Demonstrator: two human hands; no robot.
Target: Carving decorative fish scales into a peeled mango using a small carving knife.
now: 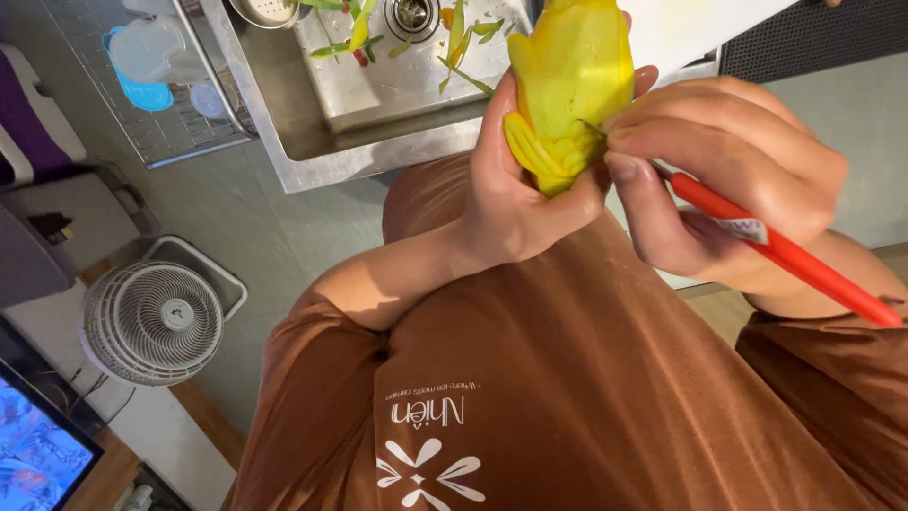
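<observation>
The left hand [515, 194] wraps around the lower end of a yellow peeled fruit [572, 80], probably a mango or papaya, though I cannot say which; its fingers are clenched about the fruit, thumb along one side and the other fingertips showing past the far edge. The fruit is held upright in the air, just in front of the person's chest and over the near edge of a steel sink [312, 142], which would let scraps fall into the basin, where green and yellow peel strips [454, 38] already lie. Petal-like cuts show at the fruit's lower part, right beside the left thumb.

The right hand [728, 180] is closed on a carving knife with a red handle [794, 260]; the handle runs back and down across the palm toward the wrist, pen-fashion, and the short blade tip meets the fruit's flesh at the carved section. The index finger and thumb pinch near the blade, a grip that looks suited to fine, shallow cuts. Both wrists are bent inward so the two hands nearly touch, the left forearm crossing the brown shirt [567, 397] from lower left.

Beside the sink stands a wire dish rack [180, 132] with plastic containers; a small white fan [151, 322] sits on the floor below
</observation>
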